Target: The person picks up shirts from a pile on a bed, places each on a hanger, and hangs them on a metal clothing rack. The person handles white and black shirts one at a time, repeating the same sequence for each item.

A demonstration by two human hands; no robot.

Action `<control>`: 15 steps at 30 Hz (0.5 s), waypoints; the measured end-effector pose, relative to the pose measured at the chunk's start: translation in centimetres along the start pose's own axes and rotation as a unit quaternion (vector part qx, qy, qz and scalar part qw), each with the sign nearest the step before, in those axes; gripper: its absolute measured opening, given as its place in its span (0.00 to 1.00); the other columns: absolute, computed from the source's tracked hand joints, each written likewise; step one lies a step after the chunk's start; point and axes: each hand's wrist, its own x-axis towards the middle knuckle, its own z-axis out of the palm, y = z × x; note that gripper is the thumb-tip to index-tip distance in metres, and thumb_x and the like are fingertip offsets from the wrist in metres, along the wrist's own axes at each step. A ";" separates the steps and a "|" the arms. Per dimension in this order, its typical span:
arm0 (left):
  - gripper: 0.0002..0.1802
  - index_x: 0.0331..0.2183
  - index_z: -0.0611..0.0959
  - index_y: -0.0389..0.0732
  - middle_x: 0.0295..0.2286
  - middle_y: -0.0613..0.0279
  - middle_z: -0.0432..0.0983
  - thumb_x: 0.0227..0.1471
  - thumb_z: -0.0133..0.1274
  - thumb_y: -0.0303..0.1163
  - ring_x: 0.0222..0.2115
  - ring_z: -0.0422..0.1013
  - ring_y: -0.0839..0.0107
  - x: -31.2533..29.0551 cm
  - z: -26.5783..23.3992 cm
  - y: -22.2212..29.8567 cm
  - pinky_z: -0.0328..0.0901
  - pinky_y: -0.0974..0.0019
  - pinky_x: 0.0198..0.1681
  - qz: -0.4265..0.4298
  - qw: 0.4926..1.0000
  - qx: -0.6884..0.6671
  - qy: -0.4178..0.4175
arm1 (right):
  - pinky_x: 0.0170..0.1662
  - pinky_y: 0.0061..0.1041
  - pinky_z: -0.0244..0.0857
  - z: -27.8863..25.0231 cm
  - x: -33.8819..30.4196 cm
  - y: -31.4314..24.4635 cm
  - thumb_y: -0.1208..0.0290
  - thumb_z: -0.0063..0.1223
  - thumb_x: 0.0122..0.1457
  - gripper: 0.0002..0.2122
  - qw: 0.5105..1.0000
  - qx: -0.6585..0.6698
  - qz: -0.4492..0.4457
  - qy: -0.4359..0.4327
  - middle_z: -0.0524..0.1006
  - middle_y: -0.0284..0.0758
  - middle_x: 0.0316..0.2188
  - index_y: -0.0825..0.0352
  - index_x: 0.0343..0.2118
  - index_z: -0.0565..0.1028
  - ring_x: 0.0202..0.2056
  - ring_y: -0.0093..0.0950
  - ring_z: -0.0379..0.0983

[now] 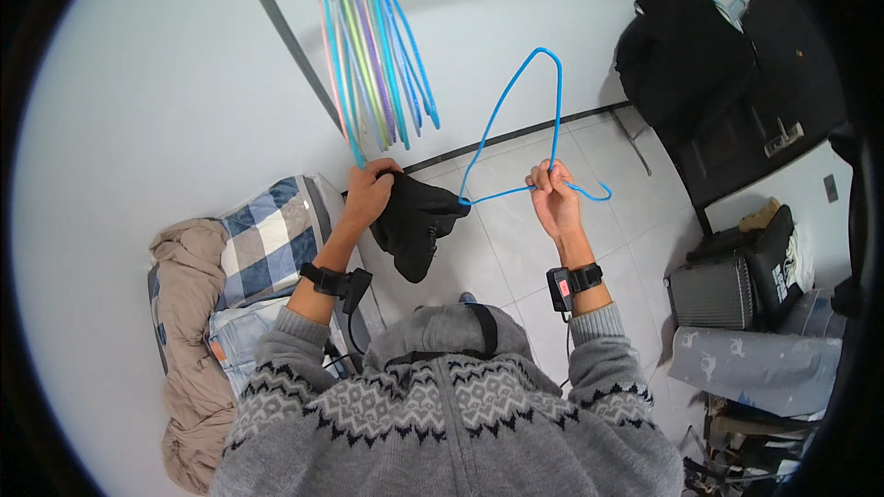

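Observation:
My left hand [371, 191] is closed on the upper edge of a bunched black garment [414, 225]. The cloth hangs down in folds, so its exact kind does not show. In my right hand [555, 201] the fingers pinch a blue hanger [497, 110] near its hook end. This hanger is turned sideways, its hook pointing right and one corner meeting the garment's right edge. Whether that corner is inside the cloth I cannot tell. Above my left hand, several coloured hangers [382, 64] dangle from a grey metal rack [290, 37].
At left, a bed holds a brown quilt [189, 313], a plaid pillow [272, 239] and folded light-blue jeans [235, 336]. Dark clothing [681, 60] hangs at upper right by a dark door [783, 110]. A grey case [709, 290] and a grey patterned roll [750, 373] stand lower right.

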 end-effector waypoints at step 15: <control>0.13 0.29 0.79 0.30 0.24 0.65 0.73 0.40 0.42 0.23 0.28 0.66 0.76 0.4 2.5 5.5 0.62 0.72 0.35 -0.026 0.983 -0.138 -0.122 | 0.32 0.20 0.52 -3.6 -3.6 2.9 0.60 0.52 0.67 0.16 0.950 -0.233 0.179 -0.106 0.66 0.26 0.20 0.71 0.35 0.81 0.27 0.18 0.58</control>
